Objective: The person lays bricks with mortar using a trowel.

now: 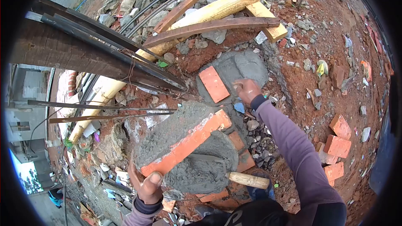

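At the lower left my left hand [147, 186] grips the near end of a brick [184, 146], its thumb pressed on the orange side. Grey mortar [167, 127] covers the brick's upper face. My right hand [249, 91] reaches forward with fingers curled over a bed of wet mortar [249, 67]; whether anything is between the fingertips I cannot make out. Just left of that hand, another orange brick [214, 84] lies on the mortar bed. Beneath the held brick is a mound of mortar [192, 175], where a trowel [249, 180] rests, its wooden handle pointing right.
Dark metal bars [113, 44] and a rough timber post [63, 44] jut in from the left. Beyond the mortar lie wooden poles [217, 8] and rubble. Several loose bricks [337, 146] are piled on the red soil at right. A person [55, 197] is partly visible far left.
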Tool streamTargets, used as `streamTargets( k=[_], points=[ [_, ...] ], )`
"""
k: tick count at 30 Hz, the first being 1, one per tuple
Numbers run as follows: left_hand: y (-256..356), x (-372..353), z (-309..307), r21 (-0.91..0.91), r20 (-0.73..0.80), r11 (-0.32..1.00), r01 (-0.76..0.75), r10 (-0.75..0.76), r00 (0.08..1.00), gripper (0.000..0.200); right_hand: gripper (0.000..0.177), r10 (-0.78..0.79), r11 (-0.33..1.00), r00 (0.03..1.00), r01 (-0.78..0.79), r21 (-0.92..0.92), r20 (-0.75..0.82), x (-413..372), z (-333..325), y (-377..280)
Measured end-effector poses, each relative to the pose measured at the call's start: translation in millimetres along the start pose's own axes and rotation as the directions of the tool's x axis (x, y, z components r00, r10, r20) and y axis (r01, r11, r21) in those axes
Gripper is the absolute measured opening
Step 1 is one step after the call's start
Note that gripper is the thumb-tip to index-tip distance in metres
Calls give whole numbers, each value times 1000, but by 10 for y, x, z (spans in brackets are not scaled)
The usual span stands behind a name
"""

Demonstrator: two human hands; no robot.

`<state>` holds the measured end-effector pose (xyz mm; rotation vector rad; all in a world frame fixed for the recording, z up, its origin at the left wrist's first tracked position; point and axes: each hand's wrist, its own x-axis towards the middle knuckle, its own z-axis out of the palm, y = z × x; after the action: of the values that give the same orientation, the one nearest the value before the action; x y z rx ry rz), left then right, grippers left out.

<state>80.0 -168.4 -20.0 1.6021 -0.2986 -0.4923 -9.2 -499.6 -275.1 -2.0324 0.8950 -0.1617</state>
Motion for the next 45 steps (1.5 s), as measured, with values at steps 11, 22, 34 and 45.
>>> streamTargets(
  k=[11, 22, 34, 45],
  points=[
    [611, -1291, -1241, 22, -245, 995, 96, -88, 965, 38, 32, 73, 679, 985, 64, -731, 155, 902, 187, 237],
    [865, -1500, -1231, 104, -575, 993, 49, 20, 818, 52, 31, -17, 765, 996, 69, -640, 87, 1246, 319, 304],
    [878, -1451, -1300, 31, -559, 996, 83, -52, 827, 61, 28, 145, 794, 979, -29, -607, 143, 1447, 404, 174],
    [791, -1574, -1505, 65, -602, 988, 142, -75, 795, 68, 27, 394, 742, 626, 217, -635, 674, 1004, -99, -36]
  ],
)
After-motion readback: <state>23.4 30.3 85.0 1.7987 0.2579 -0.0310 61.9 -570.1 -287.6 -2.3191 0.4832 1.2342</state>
